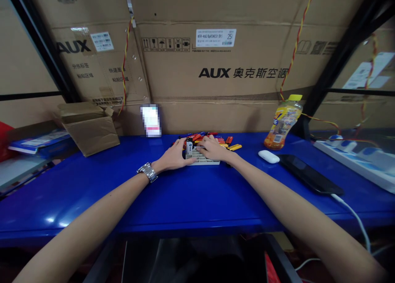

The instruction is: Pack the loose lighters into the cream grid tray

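Observation:
A pale tray [205, 162] divided into small compartments lies on the blue table [197, 200]. My left hand [175, 155] grips the tray's left end, with the thumb along its front edge. Near those fingers, a black-and-white block that looks like a 9-volt battery [189, 147] stands upright at the left side of the tray. Over the compartments, my right hand [212, 148] has its fingers bent down and closed together; what they hold, if anything, is hidden. Just behind both hands spreads a pile of slim red, blue and yellow pieces [230, 140], their kind unclear.
A drink bottle [282, 124], a white earphone case [268, 156], a black phone [308, 174] on a cable and a power strip [358, 159] are to the right. An open carton [89, 128] and a lit phone [151, 120] stand left. Large cartons [247, 89] wall the back.

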The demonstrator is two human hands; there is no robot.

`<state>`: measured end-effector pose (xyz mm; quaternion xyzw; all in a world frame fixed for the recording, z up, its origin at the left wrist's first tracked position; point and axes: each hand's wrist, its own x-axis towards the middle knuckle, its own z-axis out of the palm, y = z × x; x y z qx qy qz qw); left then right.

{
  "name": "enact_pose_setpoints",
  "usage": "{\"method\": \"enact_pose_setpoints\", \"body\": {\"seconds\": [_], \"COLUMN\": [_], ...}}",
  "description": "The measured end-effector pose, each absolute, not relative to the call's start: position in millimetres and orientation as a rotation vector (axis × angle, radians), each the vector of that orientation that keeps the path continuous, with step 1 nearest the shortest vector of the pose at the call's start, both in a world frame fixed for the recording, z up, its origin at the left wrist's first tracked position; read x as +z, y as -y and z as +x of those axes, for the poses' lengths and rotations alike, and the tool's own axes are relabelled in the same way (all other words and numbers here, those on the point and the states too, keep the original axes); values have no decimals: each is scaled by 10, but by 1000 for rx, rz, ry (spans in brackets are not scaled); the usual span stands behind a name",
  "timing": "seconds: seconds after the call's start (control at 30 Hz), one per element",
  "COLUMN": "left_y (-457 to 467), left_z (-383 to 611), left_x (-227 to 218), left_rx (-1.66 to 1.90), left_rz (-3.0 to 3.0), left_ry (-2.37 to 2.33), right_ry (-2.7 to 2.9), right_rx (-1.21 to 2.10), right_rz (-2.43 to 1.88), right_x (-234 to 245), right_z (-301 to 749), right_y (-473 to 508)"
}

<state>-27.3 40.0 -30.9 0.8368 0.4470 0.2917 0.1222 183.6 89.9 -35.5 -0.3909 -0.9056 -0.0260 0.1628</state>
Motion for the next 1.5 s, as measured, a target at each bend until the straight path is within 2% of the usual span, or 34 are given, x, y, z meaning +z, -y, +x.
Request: {"method": "enact_pose_setpoints", "body": {"seconds": [0.13,0.33,0.43,0.73,0.87,1.0,1.17,1.3,1.37,1.43,1.5], "left_y": [-397,-354,-347,-354,-312,-243,-210,-252,-275,-290,-296], "left_z": [-286,-257,-237,-186,-155,-97,-27,-35,-54,-74,-91], "left_x": [-336,-316,-304,-312,-268,-186,-175,-201,-203,-200,-197], "left_rx": [879,884,845,841,1005,1205,1097,1150,1200,1251,1283], "left_rz": [2383,2398,2391,2422,2480,2476,2507,2501,2483,2458,2432], "left_ry": [-1255,-1225,-1209,-1450,-1495,-1449,-1151,-1224,-1288,-1325,-1344], "right_ry": [2461,2077,1992,2068,2103,2036,2000,1974,2012,2178,2334], "right_rx": [-71,371,453,622,603,914,1170,1047,815,448,253], "right_rz": [-1160,-1063,-1014,-974,-917,-841,-770,-816,-941,-1088,-1217], "right_x": [-268,-89,-73,-69,-11,48,78,82,81,74,60], "right_z": [1839,2056,2165,2166,2088,1984,1865,1937,2068,2232,2380], "right_y": [-876,-937,-1001,-964,-852,-696,-571,-655,-746,-837,-909]}}
